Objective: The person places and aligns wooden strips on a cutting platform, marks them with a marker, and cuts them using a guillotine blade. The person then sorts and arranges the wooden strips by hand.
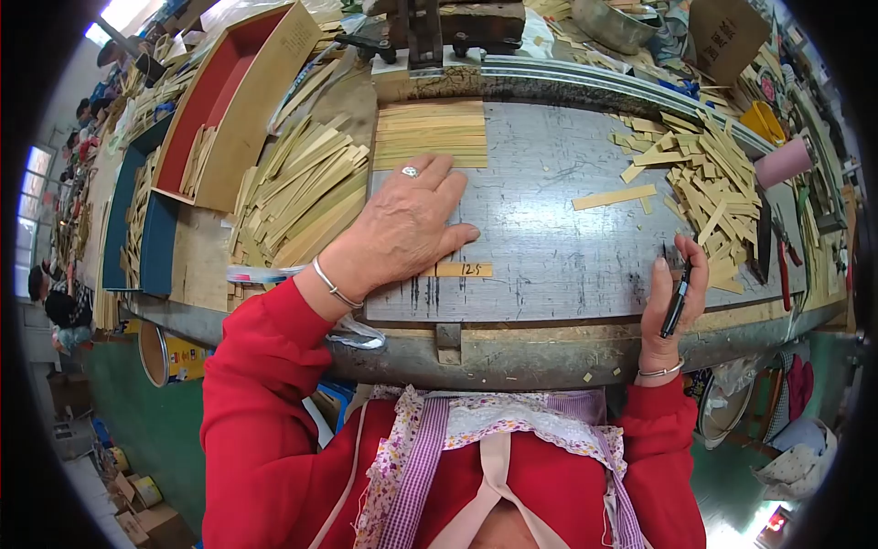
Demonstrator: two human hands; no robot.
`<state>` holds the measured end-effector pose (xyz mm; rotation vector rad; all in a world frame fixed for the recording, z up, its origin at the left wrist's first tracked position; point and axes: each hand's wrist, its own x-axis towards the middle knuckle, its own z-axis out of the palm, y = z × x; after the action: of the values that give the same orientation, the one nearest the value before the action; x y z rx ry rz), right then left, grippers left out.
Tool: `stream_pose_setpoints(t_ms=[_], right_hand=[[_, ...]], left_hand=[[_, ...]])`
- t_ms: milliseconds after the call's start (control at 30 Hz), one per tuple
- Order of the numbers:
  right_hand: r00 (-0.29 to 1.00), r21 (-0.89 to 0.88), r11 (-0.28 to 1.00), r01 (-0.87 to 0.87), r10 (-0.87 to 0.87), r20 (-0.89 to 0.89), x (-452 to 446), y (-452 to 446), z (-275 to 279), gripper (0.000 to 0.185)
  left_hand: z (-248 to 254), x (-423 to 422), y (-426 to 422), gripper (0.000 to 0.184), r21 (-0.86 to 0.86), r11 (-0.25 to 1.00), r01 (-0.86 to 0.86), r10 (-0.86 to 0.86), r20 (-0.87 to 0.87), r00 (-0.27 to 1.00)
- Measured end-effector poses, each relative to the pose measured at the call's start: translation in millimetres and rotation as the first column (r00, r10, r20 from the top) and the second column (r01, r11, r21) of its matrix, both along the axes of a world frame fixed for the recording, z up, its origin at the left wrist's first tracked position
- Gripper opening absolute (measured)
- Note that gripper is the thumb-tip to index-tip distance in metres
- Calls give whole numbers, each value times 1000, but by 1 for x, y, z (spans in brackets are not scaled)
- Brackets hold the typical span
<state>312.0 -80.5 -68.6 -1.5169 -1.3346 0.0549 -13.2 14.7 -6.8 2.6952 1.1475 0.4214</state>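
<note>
On the grey board (549, 238), my left hand (409, 220) lies palm down with its fingers apart, fingertips at the lower edge of a row of aligned bamboo strips (430, 133). Below its thumb is a short strip marked "125" (471, 270). My right hand (677, 293), at the board's right front, has its fingers closed round a black pen (677, 302). A single strip (615, 197) lies flat between the hands, near a heap of short strips (718, 201) at the right. Long strips (306, 188) are piled left of my left hand.
A red-lined box (219, 110) and a blue box (140, 215) stand at the left. A metal rail (622, 80) and a clamp-like fixture (425, 37) border the back. Pliers with red handles (785, 265) and a pink roll (784, 163) are at the right.
</note>
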Motion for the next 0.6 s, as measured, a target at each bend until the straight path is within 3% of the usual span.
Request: stream_pose_setpoints(t_ms=[267,433,500,600], right_hand=[[997,6,1000,-3,3,72,2,0,-1,40],[995,-19,1000,-15,17,101,7,-4,-5,40],[999,-17,1000,-19,19,25,13,-2,-17,39],[998,-13,998,-61,61,12,21,5,-23,39]], left_hand=[[11,-2,-14,50,9,999,-38,38,-19,999],[-1,-26,-67,57,116,991,-64,49,131,990],[-17,-28,-90,62,-5,996,-92,92,191,977],[-27,-18,-108,66,57,986,-157,148,134,980]])
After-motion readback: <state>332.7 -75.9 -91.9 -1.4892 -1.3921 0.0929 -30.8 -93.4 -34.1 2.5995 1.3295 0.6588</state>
